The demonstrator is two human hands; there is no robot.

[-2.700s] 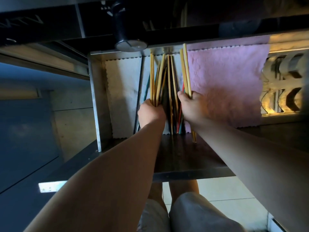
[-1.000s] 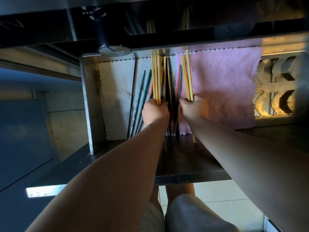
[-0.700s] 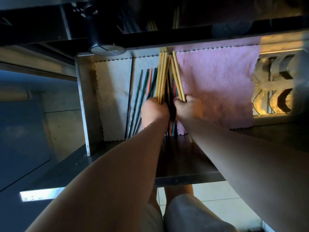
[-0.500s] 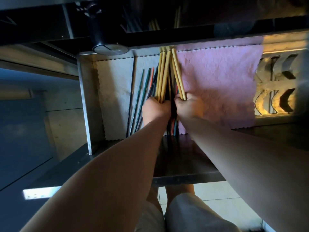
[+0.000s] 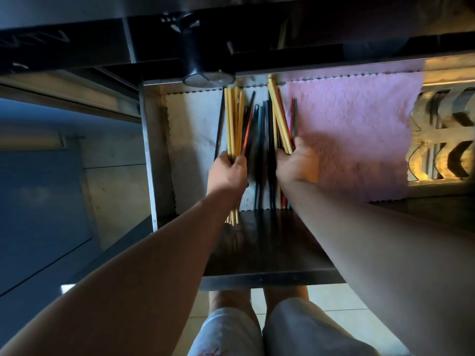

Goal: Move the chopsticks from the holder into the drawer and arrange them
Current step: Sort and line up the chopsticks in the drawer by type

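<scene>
The open metal drawer (image 5: 150, 155) holds a spread of chopsticks on a white liner (image 5: 191, 129). My left hand (image 5: 227, 173) is shut on a bundle of yellow chopsticks (image 5: 234, 119) at the left of the pile. My right hand (image 5: 298, 163) grips a pair of yellow chopsticks (image 5: 279, 116), tilted with their tips to the upper left. Between my hands lie several dark, teal and red chopsticks (image 5: 259, 140) loose in the drawer. A red and a dark one (image 5: 293, 116) rest on the pink cloth's edge. The black cylindrical holder (image 5: 198, 52) stands on the counter above the drawer.
A pink cloth (image 5: 359, 134) covers the drawer's right part. A metal cutlery divider (image 5: 444, 134) with curved slots lies at the far right. The dark drawer front (image 5: 270, 253) is nearest me, my knees and the tiled floor below it. A blue cabinet face (image 5: 38, 201) is left.
My left hand has carried its yellow bundle leftward, away from the right hand. The dark, teal and red chopsticks now lie exposed between my hands.
</scene>
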